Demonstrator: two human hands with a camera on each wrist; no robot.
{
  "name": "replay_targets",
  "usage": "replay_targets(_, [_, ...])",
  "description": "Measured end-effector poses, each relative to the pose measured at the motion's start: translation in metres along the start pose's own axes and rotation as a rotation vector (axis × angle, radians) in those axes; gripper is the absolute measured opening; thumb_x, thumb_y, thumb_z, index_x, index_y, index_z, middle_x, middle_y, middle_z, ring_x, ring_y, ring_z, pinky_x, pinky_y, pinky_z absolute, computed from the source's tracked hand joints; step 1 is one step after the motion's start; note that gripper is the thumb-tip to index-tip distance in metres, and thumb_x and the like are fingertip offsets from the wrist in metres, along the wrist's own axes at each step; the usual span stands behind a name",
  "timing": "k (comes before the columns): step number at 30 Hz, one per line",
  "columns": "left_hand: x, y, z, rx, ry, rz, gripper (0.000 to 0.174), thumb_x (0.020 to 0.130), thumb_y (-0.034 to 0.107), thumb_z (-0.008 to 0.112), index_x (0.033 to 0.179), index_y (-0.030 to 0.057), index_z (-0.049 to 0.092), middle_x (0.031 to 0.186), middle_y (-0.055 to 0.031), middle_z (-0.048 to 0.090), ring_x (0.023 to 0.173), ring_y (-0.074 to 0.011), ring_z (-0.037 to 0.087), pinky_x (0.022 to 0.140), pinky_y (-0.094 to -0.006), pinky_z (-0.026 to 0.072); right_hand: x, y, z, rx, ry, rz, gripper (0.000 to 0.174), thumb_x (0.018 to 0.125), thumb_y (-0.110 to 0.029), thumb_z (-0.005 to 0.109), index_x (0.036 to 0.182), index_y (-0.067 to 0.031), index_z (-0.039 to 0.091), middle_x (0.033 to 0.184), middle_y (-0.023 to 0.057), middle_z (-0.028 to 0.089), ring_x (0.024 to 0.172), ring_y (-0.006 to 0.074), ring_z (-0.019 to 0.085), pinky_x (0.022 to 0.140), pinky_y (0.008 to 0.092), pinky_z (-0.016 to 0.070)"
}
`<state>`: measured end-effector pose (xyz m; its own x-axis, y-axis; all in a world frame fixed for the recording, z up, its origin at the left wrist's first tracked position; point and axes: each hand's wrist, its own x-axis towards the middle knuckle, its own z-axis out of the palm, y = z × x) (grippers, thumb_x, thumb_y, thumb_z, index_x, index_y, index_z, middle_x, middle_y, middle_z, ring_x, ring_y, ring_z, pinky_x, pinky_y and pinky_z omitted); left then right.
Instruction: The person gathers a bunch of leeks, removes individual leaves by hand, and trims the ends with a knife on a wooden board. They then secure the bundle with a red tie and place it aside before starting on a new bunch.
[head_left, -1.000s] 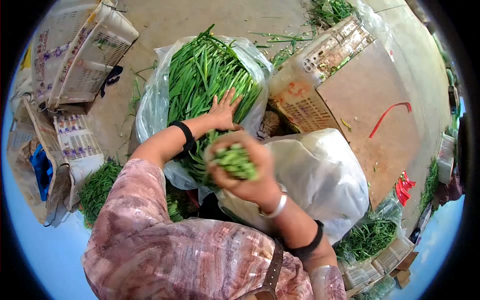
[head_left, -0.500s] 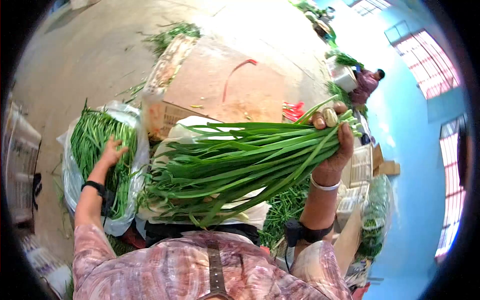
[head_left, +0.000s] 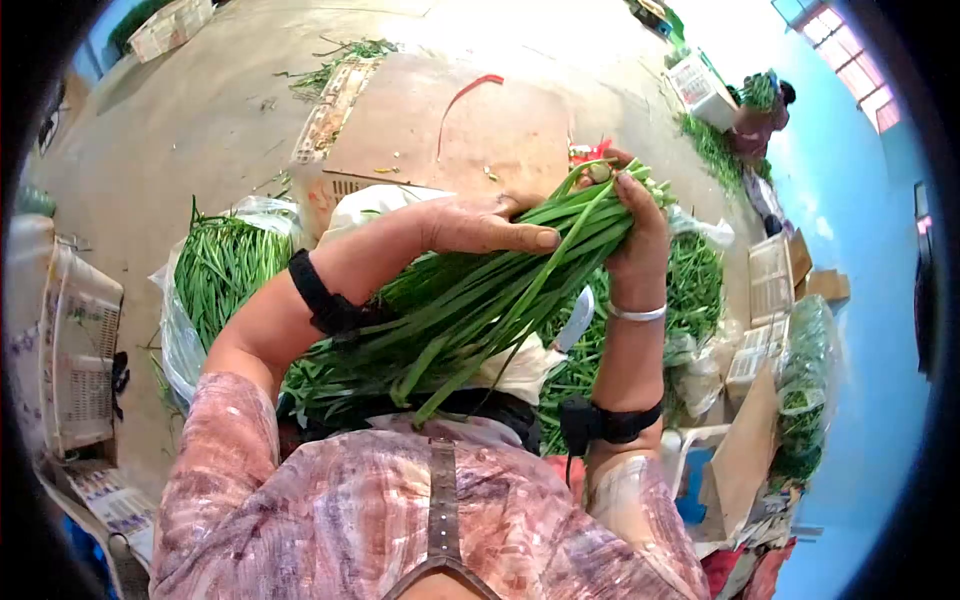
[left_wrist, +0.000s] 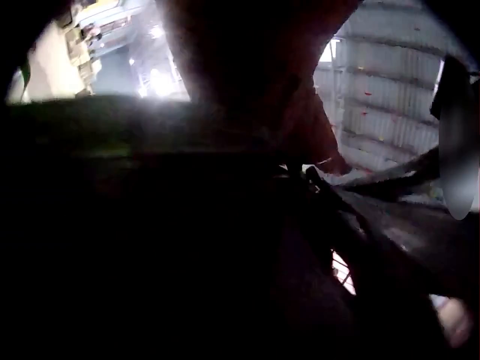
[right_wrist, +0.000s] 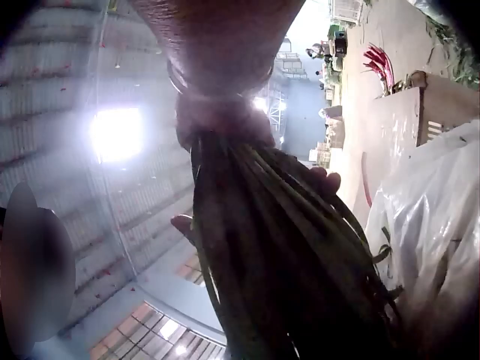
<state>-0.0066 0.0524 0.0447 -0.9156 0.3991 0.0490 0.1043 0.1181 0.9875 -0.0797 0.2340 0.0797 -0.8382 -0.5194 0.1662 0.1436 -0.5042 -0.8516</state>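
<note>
A bundle of long green leafy stalks (head_left: 500, 285) slants across the person's front, its pale cut ends at the upper right. The right hand (head_left: 640, 215) grips it near those ends, thumb across the stalks. Against the bundle's upper side lies the left hand (head_left: 490, 225), its thumb extended over the leaves; its other fingers are mostly hidden. In the right wrist view, the stalks (right_wrist: 262, 247) hang from the right hand (right_wrist: 225, 120). The left wrist view is mostly dark, with part of the left hand (left_wrist: 255, 82) at the top.
A plastic bag of greens (head_left: 225, 275) stands at left. Beyond the lap are a board (head_left: 460, 130) with a red strip and a white bag (head_left: 385, 203). A knife blade (head_left: 577, 320) shows below the bundle. Crates (head_left: 85, 350) stand far left; another person (head_left: 755, 125) is at upper right.
The left hand has left the bagged greens and come over to the held bundle. The right hand has shifted slightly left and up with the bundle, which now slants more steeply.
</note>
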Motion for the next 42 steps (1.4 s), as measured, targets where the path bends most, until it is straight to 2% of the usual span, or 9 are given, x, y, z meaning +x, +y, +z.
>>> replay_targets(10, [0.018,0.003,0.000,-0.120,-0.049,-0.011,0.073,0.070,0.043,0.070,0.123,-0.0024,0.045,0.107,-0.0115,0.057,0.096,-0.0172,0.055,0.083,-0.0292,0.0436,0.011,-0.013,-0.008,-0.156,0.048,-0.015,0.019,0.079,-0.015,0.056,0.087,0.0012,0.060,0.083,0.0160,0.064,0.071,0.0217,0.064,0.063,0.0314,0.0539])
replay_targets(20, [0.044,-0.039,-0.031,0.435,-0.006,0.096,0.065,0.074,0.020,0.071,0.128,-0.0006,0.041,0.121,-0.0084,0.050,0.106,-0.0167,0.048,0.091,-0.0305,0.0387,0.052,-0.281,-0.027,-0.513,-0.223,-0.344,0.026,0.080,-0.019,0.060,0.094,0.0017,0.058,0.080,0.0125,0.061,0.077,0.0233,0.061,0.079,0.0361,0.0499])
replay_targets(25, [0.035,-0.010,-0.087,0.362,0.228,0.091,0.077,0.073,0.030,0.072,0.132,-0.0042,0.034,0.133,-0.0155,0.040,0.126,-0.0252,0.034,0.103,-0.0377,0.0285,0.086,-0.304,-0.070,-2.004,0.138,-0.821,0.018,0.082,-0.008,0.058,0.098,-0.0017,0.061,0.085,0.0101,0.065,0.064,0.0188,0.061,0.059,0.0293,0.0503])
replay_targets(27, [0.030,0.034,-0.072,0.144,0.365,0.191,0.086,0.072,0.042,0.068,0.133,-0.0059,0.031,0.138,-0.0211,0.033,0.130,-0.0300,0.029,0.105,-0.0394,0.0249,0.065,-0.257,-0.011,-1.189,0.142,-0.850,0.008,0.071,-0.006,0.058,0.065,-0.0014,0.057,0.051,0.0058,0.053,0.049,0.0174,0.055,0.041,0.0325,0.0456])
replay_targets(29, [0.049,0.071,-0.039,0.128,0.470,0.411,0.102,0.070,0.052,0.066,0.137,-0.0059,0.016,0.141,-0.0256,0.024,0.132,-0.0329,0.023,0.106,-0.0411,0.0228,0.078,-0.250,-0.003,-1.663,0.251,-1.027,0.013,0.061,-0.002,0.058,0.053,-0.0010,0.048,0.048,0.0011,0.042,0.044,0.0094,0.034,0.038,0.0314,0.0285])
replay_targets(35, [0.139,0.116,0.015,0.877,0.932,0.678,0.122,0.055,0.053,0.079,0.134,-0.0108,0.012,0.138,-0.0296,0.019,0.130,-0.0350,0.022,0.107,-0.0400,0.0226,0.094,-0.195,0.062,-1.317,0.152,-0.931,0.013,0.067,-0.006,0.063,0.065,0.0058,0.056,0.054,0.0064,0.051,0.047,0.0117,0.042,0.042,0.0317,0.0338])
replay_targets(37, [0.159,0.100,-0.017,0.752,0.907,0.756,0.117,0.056,0.050,0.080,0.135,-0.0070,0.014,0.134,-0.0256,0.030,0.125,-0.0317,0.034,0.103,-0.0410,0.0309,0.099,-0.199,0.078,-1.313,0.229,-0.740,0.014,0.068,-0.006,0.062,0.064,0.0061,0.056,0.057,0.0064,0.052,0.047,0.0125,0.044,0.041,0.0320,0.0353])
replay_targets(39, [0.146,0.098,-0.046,0.077,0.182,0.816,0.108,0.065,0.051,0.074,0.137,-0.0031,0.014,0.119,-0.0219,0.049,0.107,-0.0306,0.053,0.088,-0.0373,0.0461,0.090,-0.198,0.112,-1.053,0.244,-0.624,0.016,0.068,-0.006,0.063,0.062,0.0063,0.054,0.056,0.0062,0.052,0.047,0.0136,0.046,0.041,0.0320,0.0359])
replay_targets(42, [0.123,0.082,-0.055,-0.146,-0.136,0.529,0.104,0.066,0.066,0.063,0.136,0.0005,0.025,0.125,-0.0229,0.046,0.114,-0.0299,0.048,0.090,-0.0388,0.0451,0.114,-0.181,0.118,-0.710,0.077,-0.539,0.018,0.069,-0.006,0.062,0.060,0.0058,0.053,0.056,0.0058,0.051,0.047,0.0160,0.049,0.041,0.0324,0.0368])
